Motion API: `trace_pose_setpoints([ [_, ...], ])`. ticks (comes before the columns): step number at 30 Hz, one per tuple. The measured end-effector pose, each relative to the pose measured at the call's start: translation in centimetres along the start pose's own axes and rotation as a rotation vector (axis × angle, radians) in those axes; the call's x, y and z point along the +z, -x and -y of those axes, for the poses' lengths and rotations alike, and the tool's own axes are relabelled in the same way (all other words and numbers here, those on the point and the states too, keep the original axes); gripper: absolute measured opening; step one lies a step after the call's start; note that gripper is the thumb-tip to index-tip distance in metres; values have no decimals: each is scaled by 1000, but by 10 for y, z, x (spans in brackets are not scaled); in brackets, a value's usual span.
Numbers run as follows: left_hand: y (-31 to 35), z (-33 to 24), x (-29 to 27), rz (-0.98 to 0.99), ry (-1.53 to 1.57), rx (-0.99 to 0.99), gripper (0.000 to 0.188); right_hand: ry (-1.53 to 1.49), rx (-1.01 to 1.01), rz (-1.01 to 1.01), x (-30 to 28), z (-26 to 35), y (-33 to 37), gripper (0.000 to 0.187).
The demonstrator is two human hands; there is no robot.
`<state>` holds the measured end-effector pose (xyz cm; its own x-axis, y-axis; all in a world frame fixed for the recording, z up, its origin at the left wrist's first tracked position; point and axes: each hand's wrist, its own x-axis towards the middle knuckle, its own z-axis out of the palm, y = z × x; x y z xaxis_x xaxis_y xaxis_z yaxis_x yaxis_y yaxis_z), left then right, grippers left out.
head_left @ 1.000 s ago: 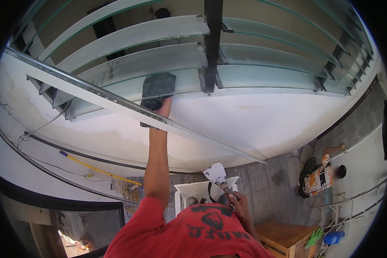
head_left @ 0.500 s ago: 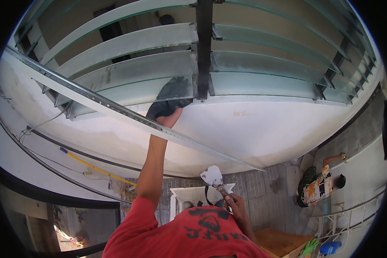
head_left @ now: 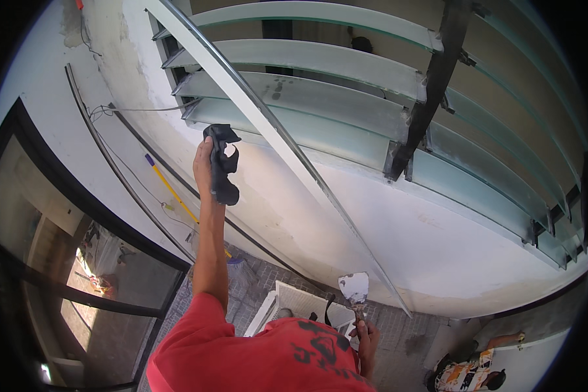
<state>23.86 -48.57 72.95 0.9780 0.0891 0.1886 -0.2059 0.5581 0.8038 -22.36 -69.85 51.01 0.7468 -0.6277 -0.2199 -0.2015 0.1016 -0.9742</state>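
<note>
My left hand (head_left: 203, 166) is raised at the left, closed on a crumpled dark cloth (head_left: 223, 176). The cloth is held apart from the louvre window's lower glass slats (head_left: 346, 140), to the left of a long metal profile (head_left: 277, 140) that runs slantwise across the window and the white wall. Low in front of my body, my right hand (head_left: 367, 336) grips the handle of a putty knife (head_left: 354, 287). Its broad blade points up and is coated in white.
Below me stands a white perforated platform (head_left: 268, 313) on grey paving. A yellow pole (head_left: 173, 189) leans by the left wall near loose cables. Dark-framed glass (head_left: 124, 274) fills the lower left. Another person (head_left: 467, 374) works at the lower right.
My left hand has drawn the cloth off the lower slats by the dark upright and moved left, past the metal profile. My view has turned left. The right hand keeps the putty knife low.
</note>
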Motion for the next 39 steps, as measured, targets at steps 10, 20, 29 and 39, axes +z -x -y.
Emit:
trace_pose_setpoints([
  [10, -99, -71, 2, -95, -1064, 1093, 23, 103, -40, 126, 27, 7, -23, 41],
  [20, -149, -72, 1, 500, -1407, 873, 36, 57, 41, 105, 72, 22, -5, 44],
  [29, -187, -83, -37, 148, -1332, 1007, 27, 44, -28, 123, 94, 16, -10, 37],
  [39, -30, -20, -123, -193, -635, 349, 28, 45, -9, 140, 97, 6, -18, 36],
])
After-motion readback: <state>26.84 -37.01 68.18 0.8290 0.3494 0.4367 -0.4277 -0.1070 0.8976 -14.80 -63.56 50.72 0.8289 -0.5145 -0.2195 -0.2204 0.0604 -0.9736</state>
